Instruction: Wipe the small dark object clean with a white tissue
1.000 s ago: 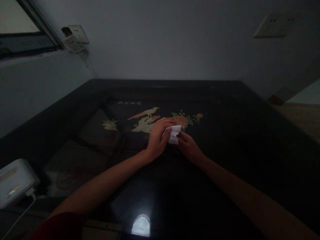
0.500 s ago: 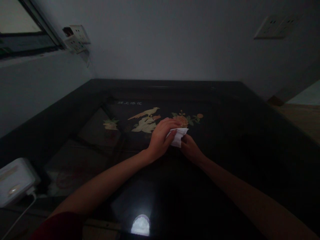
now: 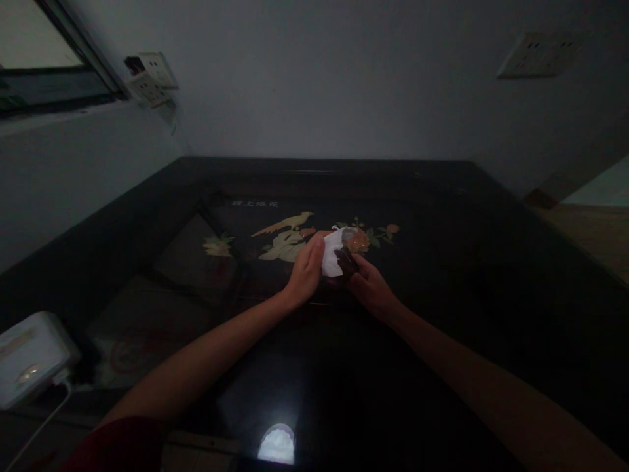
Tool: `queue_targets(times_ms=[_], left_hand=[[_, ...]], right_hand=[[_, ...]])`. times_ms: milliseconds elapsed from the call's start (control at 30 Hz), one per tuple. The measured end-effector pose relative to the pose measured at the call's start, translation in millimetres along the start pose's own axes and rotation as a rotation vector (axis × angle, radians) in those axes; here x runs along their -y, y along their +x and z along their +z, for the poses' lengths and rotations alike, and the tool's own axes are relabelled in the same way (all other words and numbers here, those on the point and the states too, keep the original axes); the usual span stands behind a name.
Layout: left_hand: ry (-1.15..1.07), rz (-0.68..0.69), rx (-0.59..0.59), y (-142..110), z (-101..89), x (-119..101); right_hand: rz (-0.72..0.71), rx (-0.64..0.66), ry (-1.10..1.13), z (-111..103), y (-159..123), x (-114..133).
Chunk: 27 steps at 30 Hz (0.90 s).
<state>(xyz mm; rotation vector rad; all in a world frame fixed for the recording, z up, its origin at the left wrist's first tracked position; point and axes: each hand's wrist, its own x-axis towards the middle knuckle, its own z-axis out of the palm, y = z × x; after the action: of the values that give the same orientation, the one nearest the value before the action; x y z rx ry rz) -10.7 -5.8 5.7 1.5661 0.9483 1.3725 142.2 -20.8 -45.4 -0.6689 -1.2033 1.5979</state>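
Over the middle of the dark glossy tabletop (image 3: 304, 341), my left hand (image 3: 305, 272) is closed on a crumpled white tissue (image 3: 332, 254). My right hand (image 3: 371, 285) pinches a small dark brown object (image 3: 346, 262) with an uneven outline; its exact kind is too dim to make out. The tissue touches the left side of that object. Just beyond the hands, the table carries a picture of a golden bird (image 3: 289, 223) and orange flowers (image 3: 360, 241), partly covered by my fingers and the tissue.
A white box-shaped device (image 3: 34, 357) with a white cable (image 3: 46, 419) stands at the left edge. Wall sockets show at upper left (image 3: 154, 75) and upper right (image 3: 538, 56). The table's far edge meets a plain wall (image 3: 314, 85). A window (image 3: 44, 59) is at far left.
My left hand has drawn back slightly left and turned, uncovering more of the tissue. The dark brown object now shows in my right hand, which has shifted a little left.
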Motion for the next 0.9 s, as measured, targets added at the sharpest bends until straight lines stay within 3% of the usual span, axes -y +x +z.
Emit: queue_targets(times_ms=[100, 333, 500, 667, 767, 900], left_hand=[[0.048, 0.045, 0.009, -0.1, -2.4, 1.3], [0.324, 0.460, 0.176, -0.1, -12.2, -1.0], [0.335, 0.601, 0.245, 2.2, -13.3, -4.7], [0.213, 0.458, 0.139, -1.8, -6.6, -4.4], [0.087, 0.245, 0.058, -2.6, -2.6, -1.8], [-0.085, -0.091, 0.057, 3.8, -1.8, -0.2]], right_hand=[[-0.007, 0.016, -0.018, -2.9, 1.1, -3.6], [-0.015, 0.000, -0.121, 0.3, 0.3, 4.1], [0.010, 0.010, -0.102, -0.7, 0.1, 4.2], [-0.001, 0.032, -0.045, -1.0, 1.1, 1.1], [0.004, 0.022, -0.004, 1.6, 1.2, 3.4], [0.018, 0.002, 0.037, 3.7, 0.3, 8.8]])
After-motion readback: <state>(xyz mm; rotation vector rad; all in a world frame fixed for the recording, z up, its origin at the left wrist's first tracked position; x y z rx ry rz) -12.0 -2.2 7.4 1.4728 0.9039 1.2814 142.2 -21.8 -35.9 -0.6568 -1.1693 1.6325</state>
